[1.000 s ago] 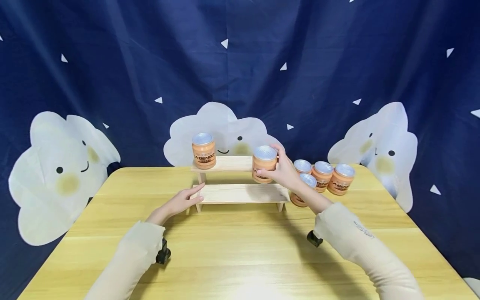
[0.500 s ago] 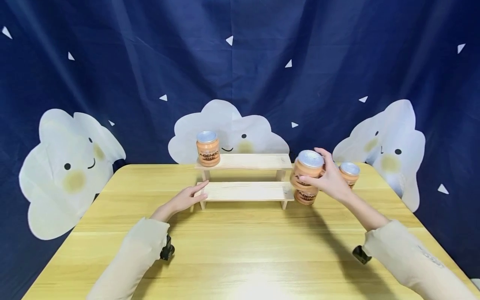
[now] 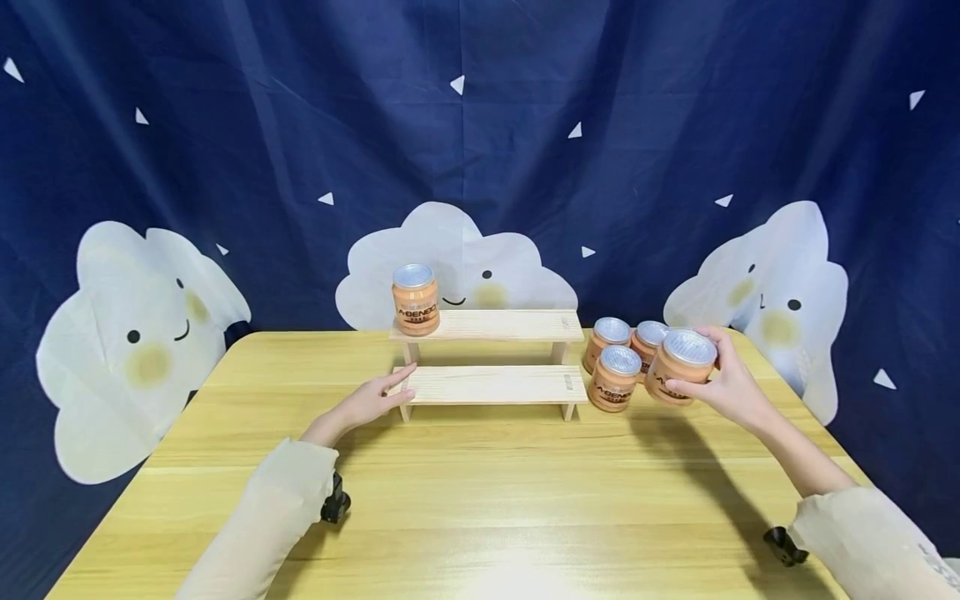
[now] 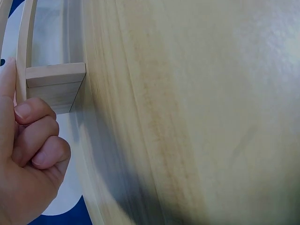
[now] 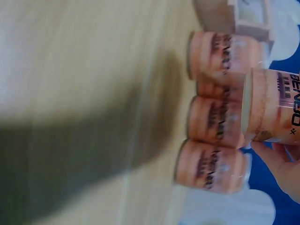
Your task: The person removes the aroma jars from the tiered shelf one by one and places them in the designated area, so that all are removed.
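Note:
In the head view my right hand grips an orange jar with a silver lid, thumb in front and fingers behind. The held jar hangs above the table, nearer the right wrist camera than several like jars standing there. My left hand holds the left end of the lower board of a two-step wooden rack. In the left wrist view the fingers are curled beside the board's leg. Another jar stands upright at the left end of the upper board.
Right of the rack, a front jar and a rear jar stand close together. A further jar is partly hidden by the held one. The wooden table ends near a dark blue curtain with clouds.
My right hand has carried the jar off the rack's upper board, rightwards past the front jar to the jar group's right side. My left hand stays at the rack.

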`<state>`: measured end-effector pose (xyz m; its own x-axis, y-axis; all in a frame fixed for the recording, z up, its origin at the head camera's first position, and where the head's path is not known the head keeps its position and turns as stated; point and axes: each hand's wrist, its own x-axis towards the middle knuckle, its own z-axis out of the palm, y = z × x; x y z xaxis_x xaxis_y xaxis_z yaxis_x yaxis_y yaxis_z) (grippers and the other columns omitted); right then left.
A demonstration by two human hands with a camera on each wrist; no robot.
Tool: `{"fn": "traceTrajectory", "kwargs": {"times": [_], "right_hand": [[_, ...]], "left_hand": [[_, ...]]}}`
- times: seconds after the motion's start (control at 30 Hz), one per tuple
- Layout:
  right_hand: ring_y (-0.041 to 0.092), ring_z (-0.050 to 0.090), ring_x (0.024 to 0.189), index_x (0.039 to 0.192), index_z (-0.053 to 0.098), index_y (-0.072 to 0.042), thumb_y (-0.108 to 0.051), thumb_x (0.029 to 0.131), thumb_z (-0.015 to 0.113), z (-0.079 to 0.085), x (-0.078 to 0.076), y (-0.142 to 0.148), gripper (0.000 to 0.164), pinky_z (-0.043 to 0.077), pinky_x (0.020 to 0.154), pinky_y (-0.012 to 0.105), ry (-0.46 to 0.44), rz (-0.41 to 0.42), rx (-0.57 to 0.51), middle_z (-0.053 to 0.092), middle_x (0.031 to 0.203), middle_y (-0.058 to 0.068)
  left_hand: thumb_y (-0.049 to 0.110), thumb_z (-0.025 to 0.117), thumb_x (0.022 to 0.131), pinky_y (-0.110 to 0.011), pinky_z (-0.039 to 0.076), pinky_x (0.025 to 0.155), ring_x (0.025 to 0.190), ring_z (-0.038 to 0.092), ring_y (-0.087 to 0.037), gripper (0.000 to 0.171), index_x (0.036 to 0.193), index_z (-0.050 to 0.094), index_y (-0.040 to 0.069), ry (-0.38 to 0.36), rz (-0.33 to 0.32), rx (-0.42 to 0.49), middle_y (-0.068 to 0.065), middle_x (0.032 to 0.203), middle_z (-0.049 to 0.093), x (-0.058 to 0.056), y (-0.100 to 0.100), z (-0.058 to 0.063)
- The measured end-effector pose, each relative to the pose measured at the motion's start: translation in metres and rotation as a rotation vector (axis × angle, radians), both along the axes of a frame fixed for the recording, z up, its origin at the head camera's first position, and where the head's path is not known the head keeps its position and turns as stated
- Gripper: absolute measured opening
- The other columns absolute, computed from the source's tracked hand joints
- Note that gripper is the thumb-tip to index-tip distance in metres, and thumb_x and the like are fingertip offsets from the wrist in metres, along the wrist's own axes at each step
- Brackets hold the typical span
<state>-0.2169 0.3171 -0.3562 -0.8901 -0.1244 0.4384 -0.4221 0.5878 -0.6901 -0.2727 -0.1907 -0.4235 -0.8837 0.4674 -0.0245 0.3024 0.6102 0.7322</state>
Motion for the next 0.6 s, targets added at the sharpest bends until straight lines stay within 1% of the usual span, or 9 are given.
{"fn": "traceTrajectory", "kwargs": {"times": [0.07, 0.17, 0.23, 0.3, 0.4, 0.47, 0.5, 0.53, 0.6], "right_hand": [[-0.009, 0.038, 0.097, 0.128, 0.028, 0.008, 0.007, 0.065, 0.076, -0.01, -0.004, 0.007, 0.079, 0.029, 0.078, 0.005, -0.002, -0.003, 0.009, 0.04, 0.119, 0.007], [-0.009, 0.038, 0.097, 0.128, 0.028, 0.008, 0.006, 0.065, 0.077, -0.024, -0.008, 0.013, 0.08, 0.028, 0.079, 0.004, -0.029, 0.007, 0.0, 0.041, 0.12, 0.014], [-0.008, 0.038, 0.097, 0.128, 0.027, 0.007, 0.003, 0.067, 0.077, -0.031, -0.01, 0.016, 0.079, 0.029, 0.079, 0.005, -0.065, 0.009, -0.002, 0.042, 0.119, 0.019], [-0.004, 0.04, 0.098, 0.129, 0.026, 0.005, -0.002, 0.07, 0.077, -0.038, -0.011, 0.017, 0.078, 0.03, 0.08, 0.009, -0.107, -0.004, 0.013, 0.044, 0.119, 0.022], [0.017, 0.045, 0.107, 0.13, 0.024, 0.005, -0.007, 0.072, 0.076, -0.045, -0.015, 0.017, 0.079, 0.034, 0.09, 0.028, -0.167, -0.021, 0.032, 0.041, 0.123, 0.029], [0.034, 0.042, 0.111, 0.13, 0.023, 0.006, -0.006, 0.071, 0.076, -0.048, -0.017, 0.017, 0.08, 0.033, 0.093, 0.045, -0.185, -0.019, 0.028, 0.037, 0.126, 0.032], [0.041, 0.04, 0.112, 0.129, 0.022, 0.008, -0.005, 0.071, 0.076, -0.049, -0.019, 0.016, 0.08, 0.031, 0.092, 0.052, -0.188, -0.012, 0.024, 0.036, 0.126, 0.033], [0.045, 0.038, 0.112, 0.129, 0.022, 0.009, -0.004, 0.071, 0.076, -0.051, -0.021, 0.016, 0.08, 0.029, 0.091, 0.057, -0.188, -0.004, 0.02, 0.035, 0.126, 0.035], [0.046, 0.038, 0.112, 0.128, 0.022, 0.009, -0.002, 0.071, 0.076, -0.054, -0.024, 0.016, 0.08, 0.028, 0.091, 0.058, -0.189, 0.005, 0.015, 0.036, 0.125, 0.035]], "left_hand": [[0.034, 0.047, 0.095, -0.054, 0.026, 0.102, 0.132, 0.024, -0.039, 0.061, 0.145, 0.024, 0.008, -0.012, -0.003, 0.008, -0.013, 0.148, 0.023, 0.0, 0.0, 0.0], [0.033, 0.047, 0.095, -0.055, 0.025, 0.102, 0.132, 0.023, -0.039, 0.061, 0.145, 0.024, 0.008, -0.021, -0.006, 0.015, -0.014, 0.149, 0.022, 0.001, 0.0, 0.0], [0.033, 0.047, 0.095, -0.055, 0.025, 0.102, 0.132, 0.022, -0.039, 0.061, 0.145, 0.023, 0.008, -0.027, -0.011, 0.019, -0.014, 0.149, 0.021, 0.001, 0.0, 0.0], [0.033, 0.047, 0.095, -0.055, 0.024, 0.102, 0.133, 0.022, -0.039, 0.06, 0.145, 0.024, 0.008, -0.034, -0.01, 0.025, -0.014, 0.149, 0.021, 0.001, 0.0, 0.0], [0.033, 0.047, 0.095, -0.055, 0.024, 0.103, 0.133, 0.021, -0.039, 0.06, 0.145, 0.024, 0.008, -0.035, -0.011, 0.027, -0.013, 0.149, 0.021, 0.001, 0.0, 0.0], [0.032, 0.047, 0.095, -0.055, 0.023, 0.103, 0.133, 0.021, -0.039, 0.06, 0.145, 0.024, 0.008, -0.033, -0.012, 0.032, -0.013, 0.149, 0.021, 0.0, 0.001, 0.0], [0.032, 0.047, 0.095, -0.055, 0.022, 0.103, 0.133, 0.021, -0.039, 0.06, 0.145, 0.024, 0.008, -0.032, -0.013, 0.034, -0.013, 0.149, 0.021, 0.0, 0.0, -0.001], [0.032, 0.047, 0.095, -0.055, 0.022, 0.103, 0.133, 0.021, -0.039, 0.06, 0.145, 0.024, 0.008, -0.031, -0.013, 0.035, -0.013, 0.149, 0.021, 0.0, 0.0, -0.001], [0.032, 0.047, 0.095, -0.056, 0.022, 0.104, 0.133, 0.02, -0.039, 0.06, 0.145, 0.024, 0.008, -0.033, -0.013, 0.041, -0.014, 0.149, 0.021, 0.0, 0.0, -0.001]]}}
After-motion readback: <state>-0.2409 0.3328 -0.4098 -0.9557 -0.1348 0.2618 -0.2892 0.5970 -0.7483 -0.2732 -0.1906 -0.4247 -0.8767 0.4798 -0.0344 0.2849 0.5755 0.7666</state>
